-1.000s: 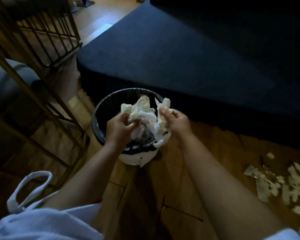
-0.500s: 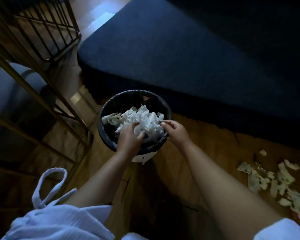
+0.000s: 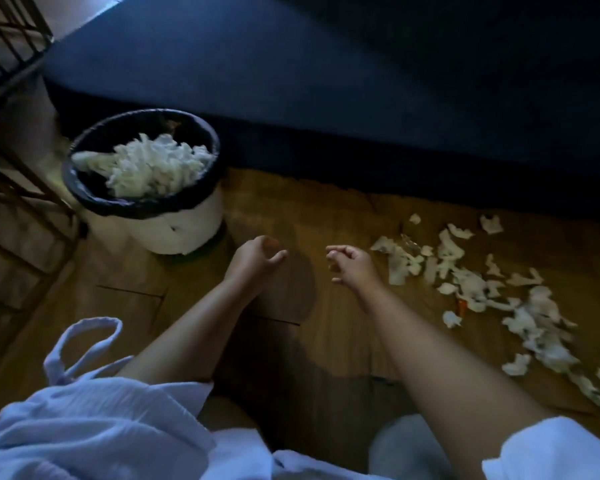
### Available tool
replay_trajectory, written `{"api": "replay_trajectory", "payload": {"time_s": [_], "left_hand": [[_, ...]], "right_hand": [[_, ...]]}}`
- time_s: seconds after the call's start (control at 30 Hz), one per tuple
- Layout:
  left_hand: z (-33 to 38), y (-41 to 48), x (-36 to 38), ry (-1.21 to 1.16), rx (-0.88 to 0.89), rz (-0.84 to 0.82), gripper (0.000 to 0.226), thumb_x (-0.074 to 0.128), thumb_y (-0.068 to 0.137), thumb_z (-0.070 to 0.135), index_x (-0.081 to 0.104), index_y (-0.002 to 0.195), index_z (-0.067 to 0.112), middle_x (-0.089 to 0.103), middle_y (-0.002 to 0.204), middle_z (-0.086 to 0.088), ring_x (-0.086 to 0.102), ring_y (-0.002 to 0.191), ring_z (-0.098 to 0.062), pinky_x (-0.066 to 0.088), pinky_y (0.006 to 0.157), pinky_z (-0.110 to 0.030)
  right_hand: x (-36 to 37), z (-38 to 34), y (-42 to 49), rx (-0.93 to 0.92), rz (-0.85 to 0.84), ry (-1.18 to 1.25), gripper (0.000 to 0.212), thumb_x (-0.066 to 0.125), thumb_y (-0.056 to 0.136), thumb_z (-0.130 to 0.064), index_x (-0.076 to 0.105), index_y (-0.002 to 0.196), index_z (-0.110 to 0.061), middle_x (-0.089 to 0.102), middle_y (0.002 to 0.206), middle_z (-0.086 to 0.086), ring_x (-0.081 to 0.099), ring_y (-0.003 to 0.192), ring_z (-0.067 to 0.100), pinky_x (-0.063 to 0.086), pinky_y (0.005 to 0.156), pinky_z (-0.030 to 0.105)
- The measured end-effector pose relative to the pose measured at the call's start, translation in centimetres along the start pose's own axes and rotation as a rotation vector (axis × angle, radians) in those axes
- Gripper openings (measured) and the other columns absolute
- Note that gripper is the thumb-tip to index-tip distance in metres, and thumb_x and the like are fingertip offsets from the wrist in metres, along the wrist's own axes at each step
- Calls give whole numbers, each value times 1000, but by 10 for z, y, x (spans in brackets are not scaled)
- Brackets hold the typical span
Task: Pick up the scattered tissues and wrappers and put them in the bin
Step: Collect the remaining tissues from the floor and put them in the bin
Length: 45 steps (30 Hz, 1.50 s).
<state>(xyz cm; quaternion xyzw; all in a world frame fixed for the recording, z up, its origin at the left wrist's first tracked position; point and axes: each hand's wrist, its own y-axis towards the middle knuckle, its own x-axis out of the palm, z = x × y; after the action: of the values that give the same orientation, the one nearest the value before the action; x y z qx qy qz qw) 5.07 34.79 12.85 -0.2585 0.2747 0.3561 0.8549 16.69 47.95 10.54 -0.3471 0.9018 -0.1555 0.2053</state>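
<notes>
crumpled white tissues heap in the black-lined bin, far left; torn pale scraps lie strewn on the wood floor, right. left hand and right hand hover between, fingers loosely curled, empty.

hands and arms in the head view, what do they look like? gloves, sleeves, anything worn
The left hand and right hand are bare: no gloves, and no rings or watch that the dim light shows. Both forearms are uncovered. A loose left sleeve of pale, crinkled white cloth begins near the elbow, with a cloth loop beside it; the right sleeve is the same white.
</notes>
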Motion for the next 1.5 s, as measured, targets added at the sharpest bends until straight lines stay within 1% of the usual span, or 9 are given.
{"api": "replay_trajectory", "payload": {"time_s": [0.4, 0.53, 0.87, 1.03, 1.1, 1.2, 1.3, 1.4, 1.5], "left_hand": [[110, -57, 205, 135, 97, -356, 41, 61, 88, 26, 54, 123, 5, 59, 126, -12, 56, 116, -24, 45, 95, -30], [125, -56, 273, 139, 121, -456, 35, 59, 89, 28, 56, 121, 12, 59, 123, -7, 58, 110, -18, 46, 87, -26], [112, -14, 364, 243, 83, -570, 42, 57, 90, 25, 48, 130, 16, 51, 133, -4, 54, 114, -16, 49, 91, -29], [116, 19, 401, 261, 69, -566, 51, 58, 89, 21, 41, 136, 17, 46, 139, -6, 51, 120, -20, 49, 98, -34], [119, 29, 418, 246, 78, -588, 52, 59, 87, 18, 39, 136, 18, 44, 139, -7, 52, 119, -20, 49, 96, -32], [125, 39, 442, 297, 85, -612, 56, 56, 89, 15, 34, 140, 18, 38, 143, -9, 48, 123, -21, 44, 90, -23], [129, 49, 466, 323, 60, -616, 61, 56, 89, 13, 28, 143, 17, 28, 149, -11, 45, 126, -24, 46, 97, -28], [131, 59, 486, 367, 39, -612, 69, 57, 88, 12, 20, 146, 19, 19, 153, -14, 36, 134, -30, 42, 106, -43], [132, 64, 501, 443, 105, -583, 69, 58, 89, 13, 21, 146, 20, 17, 153, -14, 25, 139, -34, 36, 110, -44]], "right_hand": [[-215, 164, -34, 239, 149, 68, 15, 46, 95, -15, 60, 100, -16, 58, 92, 4, 53, 78, 15, 43, 59, 24], [-259, 212, -20, 330, 233, 58, 20, 49, 93, -14, 61, 109, -9, 59, 91, 5, 54, 85, 18, 45, 71, 31], [-273, 288, 35, 391, 210, -289, 51, 64, 83, -8, 48, 131, -17, 43, 137, 10, 49, 121, 25, 42, 84, 24], [-264, 318, 62, 326, 115, -422, 55, 58, 89, -17, 36, 140, -18, 44, 128, 6, 52, 110, 23, 50, 85, 31], [-263, 329, 64, 239, 73, -527, 51, 52, 92, -18, 33, 140, -20, 43, 138, 9, 47, 122, 26, 43, 101, 37], [-267, 343, 67, 146, 72, -624, 31, 40, 97, -22, 46, 128, -17, 50, 129, 5, 48, 121, 26, 38, 104, 37], [-282, 349, 66, 107, 242, -596, 20, 40, 98, -24, 56, 109, -22, 60, 101, -1, 57, 108, 22, 46, 90, 29], [-311, 351, 71, 247, 725, -285, 23, 56, 91, -16, 61, 113, -10, 65, 108, 9, 62, 102, 23, 52, 84, 34], [-347, 352, 76, 290, 894, -192, 19, 63, 86, -9, 66, 102, -2, 63, 113, 14, 58, 101, 18, 44, 77, 17]]}}
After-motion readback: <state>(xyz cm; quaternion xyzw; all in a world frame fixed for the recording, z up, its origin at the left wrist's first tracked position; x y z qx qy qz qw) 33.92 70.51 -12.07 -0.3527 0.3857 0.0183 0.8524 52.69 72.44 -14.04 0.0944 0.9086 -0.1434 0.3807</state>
